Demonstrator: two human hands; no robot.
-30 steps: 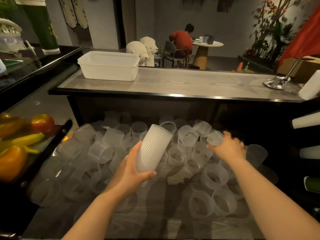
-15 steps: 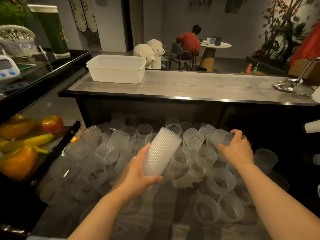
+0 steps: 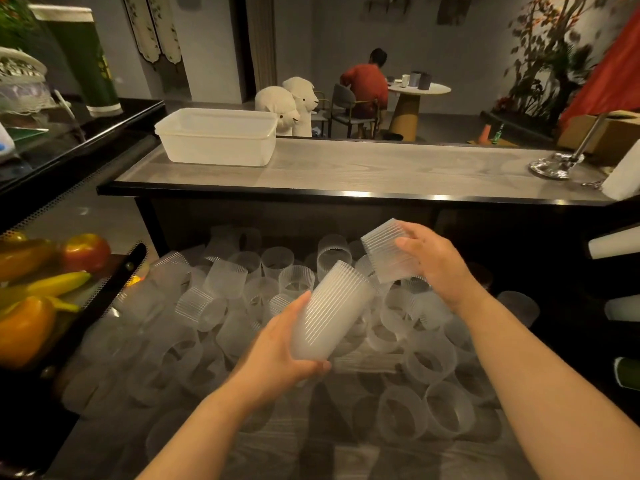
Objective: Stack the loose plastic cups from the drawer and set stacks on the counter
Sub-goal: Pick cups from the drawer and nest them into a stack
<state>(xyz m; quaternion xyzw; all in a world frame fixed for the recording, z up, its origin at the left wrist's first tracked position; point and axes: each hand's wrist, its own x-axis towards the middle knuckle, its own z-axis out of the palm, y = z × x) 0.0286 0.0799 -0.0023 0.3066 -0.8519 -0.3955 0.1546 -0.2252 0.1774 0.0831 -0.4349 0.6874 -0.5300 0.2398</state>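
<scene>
Many loose cups: a heap of frosted ribbed plastic cups fills the open drawer, below the desk's near edge.
Desk: grey wood-grain desk spans the far side; a white plastic tub sits at its left end, a metal stand at its right.
Stack: a tall stack of cups, tilted, held above the heap.
Left hand: the left hand grips the stack's base, fingers wrapped round it.
Single cup: a ribbed single cup hangs just right of the stack's top.
Right hand: the right hand curls its fingers round that cup.
</scene>
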